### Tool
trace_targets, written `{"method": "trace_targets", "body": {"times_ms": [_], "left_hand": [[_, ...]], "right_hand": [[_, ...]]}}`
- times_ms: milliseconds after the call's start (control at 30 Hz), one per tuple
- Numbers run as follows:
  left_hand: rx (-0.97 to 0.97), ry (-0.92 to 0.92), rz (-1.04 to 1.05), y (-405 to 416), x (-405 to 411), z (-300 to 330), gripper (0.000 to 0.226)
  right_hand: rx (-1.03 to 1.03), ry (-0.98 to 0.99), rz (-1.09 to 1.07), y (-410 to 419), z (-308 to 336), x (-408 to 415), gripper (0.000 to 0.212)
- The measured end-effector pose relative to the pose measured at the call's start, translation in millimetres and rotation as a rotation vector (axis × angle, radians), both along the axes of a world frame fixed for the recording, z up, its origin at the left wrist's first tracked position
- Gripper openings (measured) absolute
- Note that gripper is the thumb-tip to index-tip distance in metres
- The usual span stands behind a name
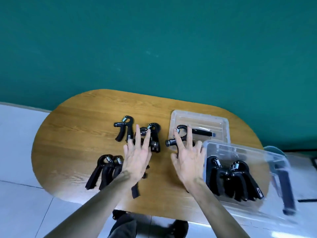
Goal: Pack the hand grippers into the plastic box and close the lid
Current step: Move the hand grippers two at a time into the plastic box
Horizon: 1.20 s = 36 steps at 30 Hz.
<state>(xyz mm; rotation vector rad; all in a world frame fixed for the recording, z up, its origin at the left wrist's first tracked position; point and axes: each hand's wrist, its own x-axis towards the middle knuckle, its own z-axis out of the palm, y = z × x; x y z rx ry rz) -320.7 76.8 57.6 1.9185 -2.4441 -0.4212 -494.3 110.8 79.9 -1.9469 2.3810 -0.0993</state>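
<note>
Packing is underway: both hands, left hand (135, 158) and right hand (187, 160), spread wide and empty; the hand gripper (178, 136) under the right fingers needs grasping next.

An oval wooden table (82, 134) stands against a plain teal wall (154, 40). Pale, glossy floor tiles (18, 148) with thin dark seams surround it, reflecting soft light.
</note>
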Motion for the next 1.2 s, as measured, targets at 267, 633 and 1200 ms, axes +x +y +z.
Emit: {"method": "trace_targets", "body": {"times_ms": [267,633,1200], "left_hand": [[-0.082,0.084,-0.017,52.6,-151.0,16.1,0.076],[-0.060,0.012,-0.145,112.0,-277.6,-2.4,0.069],[0.048,-0.135,-0.103,106.3,-299.5,-68.2,0.069]], "right_hand": [[-0.089,0.028,-0.135,58.3,16.3,-122.1,0.085],[-0.062,-0.015,-0.301,137.3,-10.3,-237.6,0.084],[0.275,-0.201,-0.143,124.1,-88.6,-269.2,0.081]]}}
